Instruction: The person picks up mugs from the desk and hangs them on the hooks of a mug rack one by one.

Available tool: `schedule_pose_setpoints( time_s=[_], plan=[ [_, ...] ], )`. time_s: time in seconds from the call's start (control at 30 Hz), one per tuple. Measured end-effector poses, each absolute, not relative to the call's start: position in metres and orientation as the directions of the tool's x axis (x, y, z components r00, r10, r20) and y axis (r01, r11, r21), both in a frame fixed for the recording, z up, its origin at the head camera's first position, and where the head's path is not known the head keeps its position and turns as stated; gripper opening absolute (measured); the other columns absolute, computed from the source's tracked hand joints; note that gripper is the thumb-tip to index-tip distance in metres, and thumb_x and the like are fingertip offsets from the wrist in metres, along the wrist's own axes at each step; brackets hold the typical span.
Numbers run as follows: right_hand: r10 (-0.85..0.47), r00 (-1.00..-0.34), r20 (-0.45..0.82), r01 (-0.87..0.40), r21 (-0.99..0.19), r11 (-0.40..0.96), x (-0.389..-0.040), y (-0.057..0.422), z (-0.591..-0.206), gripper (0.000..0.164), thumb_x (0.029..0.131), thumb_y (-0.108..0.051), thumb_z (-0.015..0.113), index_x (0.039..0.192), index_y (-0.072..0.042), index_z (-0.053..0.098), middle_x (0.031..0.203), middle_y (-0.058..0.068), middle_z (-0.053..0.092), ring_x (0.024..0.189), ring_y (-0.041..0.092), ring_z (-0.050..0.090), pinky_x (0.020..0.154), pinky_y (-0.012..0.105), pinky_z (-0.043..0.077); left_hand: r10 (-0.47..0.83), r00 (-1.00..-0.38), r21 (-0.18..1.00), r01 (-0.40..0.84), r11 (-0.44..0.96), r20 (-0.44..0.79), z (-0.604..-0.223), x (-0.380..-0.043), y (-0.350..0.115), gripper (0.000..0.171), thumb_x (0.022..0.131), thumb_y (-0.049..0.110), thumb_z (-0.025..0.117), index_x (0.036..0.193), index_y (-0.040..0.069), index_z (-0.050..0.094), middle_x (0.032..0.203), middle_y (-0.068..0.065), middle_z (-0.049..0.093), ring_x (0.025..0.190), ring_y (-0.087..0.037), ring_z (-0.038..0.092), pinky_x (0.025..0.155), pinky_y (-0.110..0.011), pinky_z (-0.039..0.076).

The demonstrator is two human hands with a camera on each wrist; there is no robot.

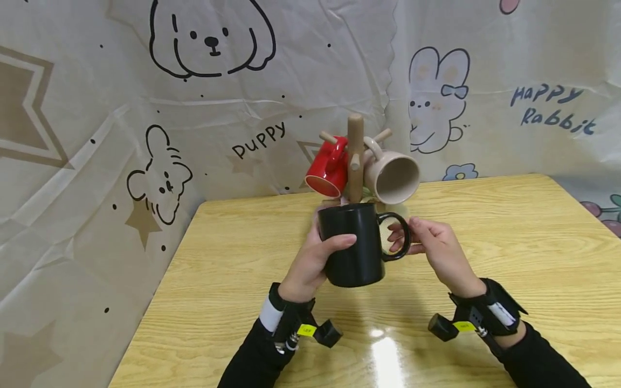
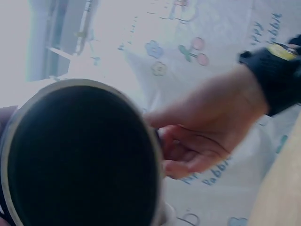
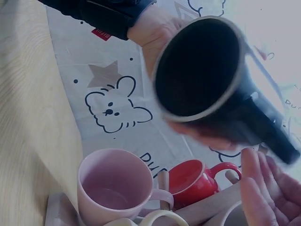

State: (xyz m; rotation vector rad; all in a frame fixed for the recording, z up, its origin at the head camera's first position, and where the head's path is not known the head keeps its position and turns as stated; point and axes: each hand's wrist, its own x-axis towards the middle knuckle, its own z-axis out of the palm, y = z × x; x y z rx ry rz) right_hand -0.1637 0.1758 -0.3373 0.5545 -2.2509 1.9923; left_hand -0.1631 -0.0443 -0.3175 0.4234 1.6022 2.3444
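My left hand (image 1: 312,258) grips a black mug (image 1: 354,248) round its body, thumb across the near side. The mug is held up in front of a wooden mug tree (image 1: 356,156). At its handle (image 1: 407,237) is my right hand (image 1: 443,250), fingers extended behind the loop and partly visible through it, thumb close to its outer edge. Contact there is unclear. The mug's dark round end (image 2: 84,155) with a pale rim faces the left wrist camera. On the tree hang a red mug (image 1: 322,167) and an off-white mug (image 1: 395,178).
A pink mug (image 3: 115,188) hangs low on the tree in the right wrist view, with part of a cream mug handle (image 3: 162,216) below it. The light wooden table (image 1: 233,302) lies underneath. A printed cloth (image 1: 233,108) stands behind and along the left.
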Motion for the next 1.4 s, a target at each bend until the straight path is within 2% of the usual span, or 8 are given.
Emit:
schedule_pose_setpoints(
  time_s=[0.13,0.23,0.43,0.67,0.8,1.1,1.27,1.4],
  plan=[
    [-0.213,-0.904,0.370,-0.372,-0.928,-0.035,-0.164,0.179,-0.337,0.044,0.102,-0.028,0.027,0.091,-0.012,0.067,0.081,-0.004,0.068,0.070,0.009,0.066,0.062,0.024,0.055,0.236,-0.955,0.874,0.046,-0.483,0.181,-0.309,-0.168,-0.041,0.076,0.064,0.048,0.076,0.123,0.017,0.040,0.110,-0.001,0.054,0.095,-0.015,0.056,0.079,-0.031,0.050],
    [-0.224,-0.898,0.379,-0.376,-0.925,-0.056,-0.164,0.179,-0.338,0.049,0.102,-0.028,0.024,0.087,-0.012,0.068,0.077,-0.003,0.067,0.066,0.010,0.065,0.061,0.025,0.054,0.119,-0.961,0.814,0.141,-0.564,0.249,-0.304,-0.175,-0.036,0.078,0.059,0.058,0.076,0.118,0.018,0.044,0.104,0.001,0.056,0.091,-0.014,0.054,0.076,-0.029,0.049],
    [-0.254,-0.891,0.376,-0.375,-0.925,-0.053,-0.164,0.178,-0.339,0.052,0.102,-0.030,0.022,0.085,-0.013,0.068,0.074,-0.003,0.067,0.063,0.012,0.066,0.060,0.029,0.055,-0.004,-0.967,0.761,0.203,-0.616,0.256,-0.304,-0.187,-0.030,0.059,0.067,0.048,0.069,0.113,0.016,0.051,0.097,0.001,0.060,0.086,-0.013,0.056,0.076,-0.028,0.045],
    [-0.271,-0.890,0.365,-0.368,-0.929,-0.045,-0.165,0.178,-0.341,0.052,0.102,-0.031,0.022,0.084,-0.015,0.068,0.073,-0.005,0.067,0.063,0.011,0.065,0.059,0.029,0.055,-0.006,-0.977,0.748,0.168,-0.643,0.214,-0.311,-0.195,-0.024,0.061,0.063,0.049,0.073,0.112,0.018,0.053,0.093,0.001,0.060,0.081,-0.012,0.057,0.072,-0.026,0.045],
    [-0.287,-0.889,0.358,-0.365,-0.931,-0.031,-0.166,0.178,-0.342,0.051,0.102,-0.031,0.023,0.084,-0.014,0.067,0.073,-0.005,0.067,0.063,0.011,0.065,0.059,0.030,0.054,-0.025,-0.974,0.724,0.186,-0.664,0.226,-0.315,-0.198,-0.020,0.056,0.066,0.043,0.070,0.112,0.016,0.052,0.093,0.001,0.061,0.080,-0.012,0.057,0.070,-0.025,0.046],
    [-0.337,-0.883,0.328,-0.351,-0.936,0.010,-0.170,0.177,-0.347,0.050,0.102,-0.030,0.023,0.086,-0.010,0.066,0.072,-0.005,0.067,0.064,0.011,0.065,0.060,0.032,0.054,-0.153,-0.950,0.684,0.304,-0.663,0.274,-0.326,-0.207,-0.012,0.053,0.070,0.029,0.071,0.115,0.020,0.046,0.102,0.000,0.059,0.090,-0.015,0.057,0.078,-0.028,0.049],
    [-0.350,-0.887,0.301,-0.324,-0.946,0.009,-0.171,0.177,-0.348,0.050,0.102,-0.032,0.024,0.085,-0.011,0.066,0.071,-0.005,0.066,0.064,0.011,0.064,0.060,0.032,0.054,-0.216,-0.915,0.723,0.402,-0.562,0.341,-0.336,-0.208,-0.006,0.060,0.071,0.019,0.069,0.124,0.016,0.041,0.113,-0.002,0.055,0.102,-0.018,0.052,0.087,-0.031,0.046],
    [-0.353,-0.892,0.283,-0.307,-0.952,0.013,-0.172,0.178,-0.348,0.049,0.102,-0.032,0.025,0.085,-0.010,0.065,0.071,-0.005,0.066,0.064,0.011,0.064,0.061,0.029,0.055,-0.223,-0.898,0.752,0.440,-0.490,0.380,-0.342,-0.209,-0.004,0.066,0.072,0.019,0.070,0.129,0.013,0.037,0.120,-0.003,0.052,0.109,-0.020,0.048,0.093,-0.035,0.043]
  ],
)
